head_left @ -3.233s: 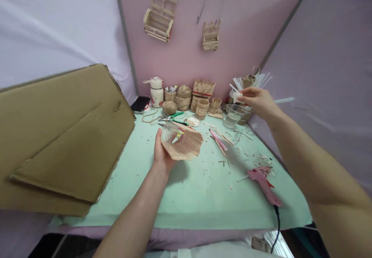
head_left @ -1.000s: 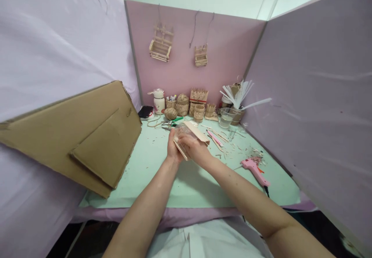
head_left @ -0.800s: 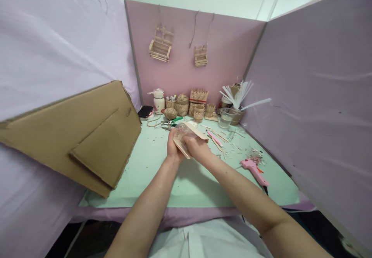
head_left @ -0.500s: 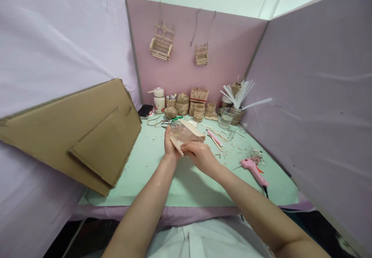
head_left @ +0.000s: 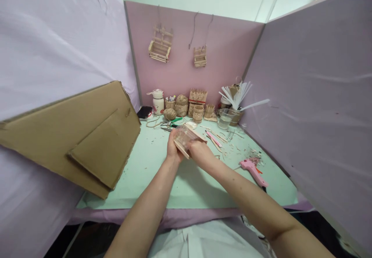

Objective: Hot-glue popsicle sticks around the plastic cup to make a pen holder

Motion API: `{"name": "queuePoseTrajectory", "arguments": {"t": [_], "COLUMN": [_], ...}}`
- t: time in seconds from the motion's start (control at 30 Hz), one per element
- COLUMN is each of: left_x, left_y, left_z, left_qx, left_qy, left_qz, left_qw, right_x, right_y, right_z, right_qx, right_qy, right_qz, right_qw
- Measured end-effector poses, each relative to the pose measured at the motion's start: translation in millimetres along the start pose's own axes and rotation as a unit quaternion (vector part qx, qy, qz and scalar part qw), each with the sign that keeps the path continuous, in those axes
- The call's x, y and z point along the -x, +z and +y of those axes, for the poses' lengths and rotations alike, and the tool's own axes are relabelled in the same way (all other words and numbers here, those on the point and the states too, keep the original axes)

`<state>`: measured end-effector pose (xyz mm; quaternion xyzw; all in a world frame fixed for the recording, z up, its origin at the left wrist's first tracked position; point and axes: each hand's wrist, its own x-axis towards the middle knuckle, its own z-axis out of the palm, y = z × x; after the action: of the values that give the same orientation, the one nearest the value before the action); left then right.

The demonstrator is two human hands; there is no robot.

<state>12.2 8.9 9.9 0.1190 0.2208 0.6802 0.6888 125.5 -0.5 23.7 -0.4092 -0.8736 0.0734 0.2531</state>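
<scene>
Above the middle of the table I hold a clear plastic box [head_left: 186,135] with pale wooden strips along its sides, tilted. My left hand [head_left: 173,149] is closed around its left side from below. At the near right part of the box, my right hand [head_left: 200,151] is curled with its fingertips partly hidden against or inside it. Just beyond the box lie pliers with green handles [head_left: 176,120]. A pink craft knife [head_left: 213,138] and thin wooden sticks rest to the right of my hands.
A pink glue gun [head_left: 254,172] lies at right near wood scraps [head_left: 255,158]. Along the back stand a white bottle [head_left: 158,102], twine ball [head_left: 170,114], wooden cups [head_left: 198,113] and a clear cup of liquid [head_left: 225,119]. Cardboard sheets [head_left: 95,149] lean at left.
My right hand has moved slightly, its fingers now less visible at the box. The box has turned a little and shifted right and down in view. The camera has tilted slightly.
</scene>
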Motion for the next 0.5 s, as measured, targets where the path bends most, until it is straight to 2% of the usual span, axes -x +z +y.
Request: {"name": "queuePoseTrajectory", "arguments": {"t": [0.07,0.2,0.3,0.4,0.5], "left_x": [-1,0,1,3,4], "left_y": [-0.5,0.0,1.5,2.6,2.4], "left_z": [5,8,5,5,6], "left_qx": [0.007,0.024,0.025,0.028,0.033], "left_qy": [0.012,0.019,0.012,0.008,-0.006], "left_qz": [0.013,-0.008,-0.017,-0.001,-0.008], "left_qw": [1.0,1.0,0.999,1.0,0.999], "right_x": [11,27,29,24,17], "right_y": [-8,-18,-15,-9,-11], "right_z": [-1,-5,-9,-11,-7], "right_qx": [0.028,0.033,-0.037,-0.112,-0.009], "right_qy": [0.005,0.014,-0.007,-0.059,-0.092], "right_qz": [-0.032,-0.034,0.006,0.051,0.0], "right_qw": [0.999,0.999,0.999,0.991,0.996]}}
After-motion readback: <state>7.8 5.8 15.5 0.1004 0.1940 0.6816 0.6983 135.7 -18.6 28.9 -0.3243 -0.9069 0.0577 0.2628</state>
